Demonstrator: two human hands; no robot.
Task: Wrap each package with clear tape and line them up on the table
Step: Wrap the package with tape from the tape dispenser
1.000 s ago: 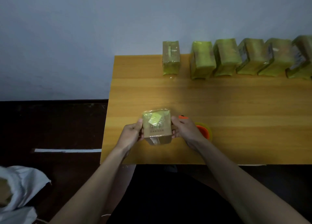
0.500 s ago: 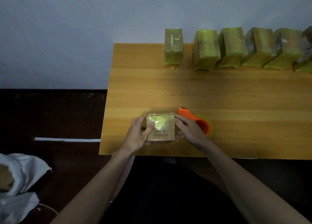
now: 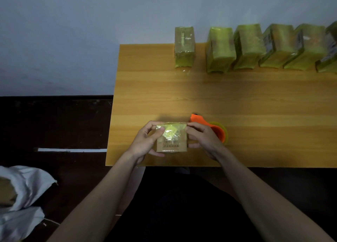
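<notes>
Left hand (image 3: 145, 143) and right hand (image 3: 204, 139): fingers curled around opposite sides of a brown package (image 3: 172, 138) at the near table (image 3: 237, 99) edge, left thumb on its crinkled tape (yellowish sheen). Just right: orange tape dispenser (image 3: 209, 127). Far edge: row of wrapped packages (image 3: 248, 47), the leftmost (image 3: 184, 49) standing apart.

Open tabletop (image 3: 200, 95) across the middle band, passable from left edge to right. Blocked along the far edge by a row of wrapped packages (image 3: 248, 48), one gap after the leftmost. Crowded near the front edge: box (image 3: 172, 141) between both hands, orange tape dispenser (image 3: 211, 129) just right of it.
</notes>
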